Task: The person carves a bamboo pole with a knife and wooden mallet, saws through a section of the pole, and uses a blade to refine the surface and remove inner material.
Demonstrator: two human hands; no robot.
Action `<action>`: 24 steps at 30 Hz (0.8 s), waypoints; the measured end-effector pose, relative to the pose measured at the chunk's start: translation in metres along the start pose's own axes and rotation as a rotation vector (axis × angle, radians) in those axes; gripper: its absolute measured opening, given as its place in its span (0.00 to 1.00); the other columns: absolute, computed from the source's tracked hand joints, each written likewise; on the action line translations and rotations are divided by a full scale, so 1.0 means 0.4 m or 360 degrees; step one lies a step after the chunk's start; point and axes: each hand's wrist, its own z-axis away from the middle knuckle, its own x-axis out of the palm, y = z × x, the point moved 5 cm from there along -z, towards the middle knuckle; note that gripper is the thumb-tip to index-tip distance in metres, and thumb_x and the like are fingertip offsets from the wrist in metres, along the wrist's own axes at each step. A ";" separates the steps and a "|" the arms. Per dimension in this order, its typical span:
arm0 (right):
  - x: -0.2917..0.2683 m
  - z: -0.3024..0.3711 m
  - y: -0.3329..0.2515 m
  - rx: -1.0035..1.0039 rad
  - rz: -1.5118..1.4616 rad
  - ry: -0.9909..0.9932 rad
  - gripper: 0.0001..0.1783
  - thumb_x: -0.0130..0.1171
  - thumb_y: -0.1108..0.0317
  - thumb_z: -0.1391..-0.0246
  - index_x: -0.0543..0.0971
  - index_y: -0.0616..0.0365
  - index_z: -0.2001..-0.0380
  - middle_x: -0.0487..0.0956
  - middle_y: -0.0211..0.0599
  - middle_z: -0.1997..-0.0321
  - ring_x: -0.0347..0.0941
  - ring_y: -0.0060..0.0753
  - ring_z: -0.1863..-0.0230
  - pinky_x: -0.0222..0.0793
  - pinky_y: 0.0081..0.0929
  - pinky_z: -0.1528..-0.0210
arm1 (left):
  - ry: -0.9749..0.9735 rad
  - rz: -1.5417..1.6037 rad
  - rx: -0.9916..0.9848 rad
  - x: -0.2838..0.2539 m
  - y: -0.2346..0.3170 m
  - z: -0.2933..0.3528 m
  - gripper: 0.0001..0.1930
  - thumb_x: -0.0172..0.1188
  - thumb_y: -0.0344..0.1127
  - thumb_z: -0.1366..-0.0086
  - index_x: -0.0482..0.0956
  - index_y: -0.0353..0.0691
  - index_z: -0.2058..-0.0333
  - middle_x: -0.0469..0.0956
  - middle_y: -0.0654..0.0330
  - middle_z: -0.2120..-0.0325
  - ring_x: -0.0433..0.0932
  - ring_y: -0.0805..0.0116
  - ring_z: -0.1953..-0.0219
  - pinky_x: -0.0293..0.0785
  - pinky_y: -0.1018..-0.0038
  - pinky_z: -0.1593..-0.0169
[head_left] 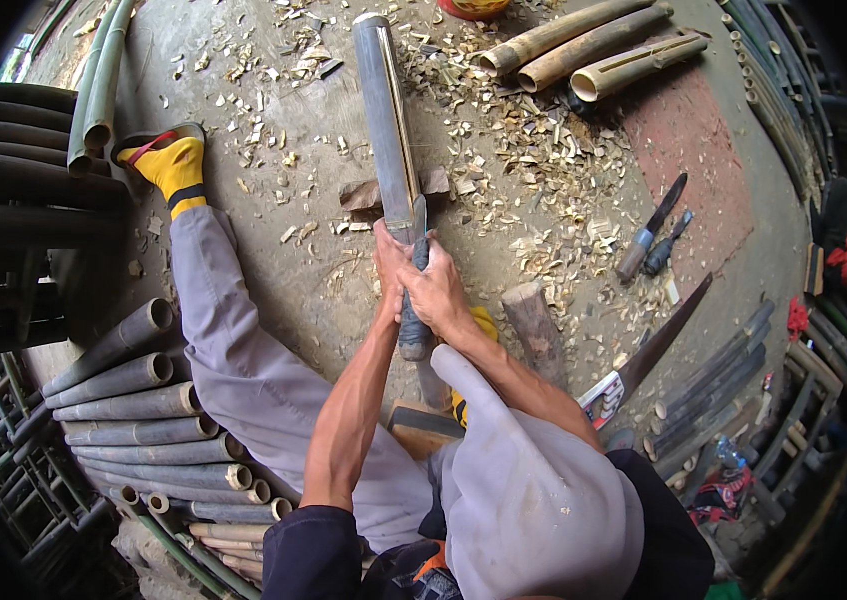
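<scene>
A grey bamboo pole (380,120) with a long slot cut along its right side reaches away from me, resting across a brown block (361,196) on the floor. My left hand (389,262) is closed round the pole's near part. My right hand (434,292), beside and partly over the left, is closed on a knife (411,335) with a dark wrapped handle. Its short pointed blade lies along the pole's right side. The pole's near end passes under my hands and is partly hidden by my raised knee.
Wood chips (533,150) litter the floor. A long knife (651,228) and a smaller dark-handled tool (667,246) lie right, with a handsaw (655,350) nearer me. Cut bamboo pieces (593,45) lie far right; stacked bamboo tubes (148,400) stand left. A short log (535,335) is by my knee.
</scene>
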 end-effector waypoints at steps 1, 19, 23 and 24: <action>-0.003 -0.006 -0.014 -0.0136 0.0116 0.0034 0.11 0.50 0.73 0.51 0.69 0.67 0.64 0.73 0.39 0.80 0.71 0.30 0.87 0.70 0.28 0.85 | 0.0000 -0.0007 0.0018 -0.001 0.007 0.002 0.25 0.68 0.40 0.50 0.65 0.38 0.60 0.75 0.58 0.73 0.75 0.68 0.72 0.72 0.71 0.68; 0.028 -0.212 -0.185 -0.0111 -0.0128 0.0007 0.09 0.52 0.74 0.54 0.67 0.63 0.68 0.72 0.37 0.84 0.70 0.30 0.88 0.70 0.29 0.87 | 0.0128 0.0321 0.0090 0.022 -0.042 -0.015 0.30 0.67 0.47 0.51 0.63 0.38 0.56 0.76 0.57 0.69 0.76 0.63 0.68 0.73 0.68 0.64; 0.017 -0.270 -0.153 -0.0197 -0.0077 -0.0049 0.09 0.51 0.73 0.54 0.66 0.65 0.69 0.71 0.38 0.84 0.70 0.31 0.89 0.69 0.31 0.88 | 0.0129 0.0235 0.0063 0.013 -0.009 -0.021 0.32 0.70 0.44 0.55 0.64 0.37 0.55 0.76 0.52 0.67 0.77 0.60 0.66 0.72 0.66 0.61; 0.025 -0.285 -0.162 -0.0211 -0.0062 -0.0048 0.09 0.51 0.73 0.54 0.66 0.65 0.69 0.71 0.38 0.84 0.71 0.31 0.89 0.69 0.31 0.87 | 0.0137 0.0196 0.0039 0.002 0.000 -0.013 0.32 0.70 0.43 0.55 0.64 0.36 0.55 0.76 0.51 0.67 0.77 0.59 0.66 0.72 0.65 0.61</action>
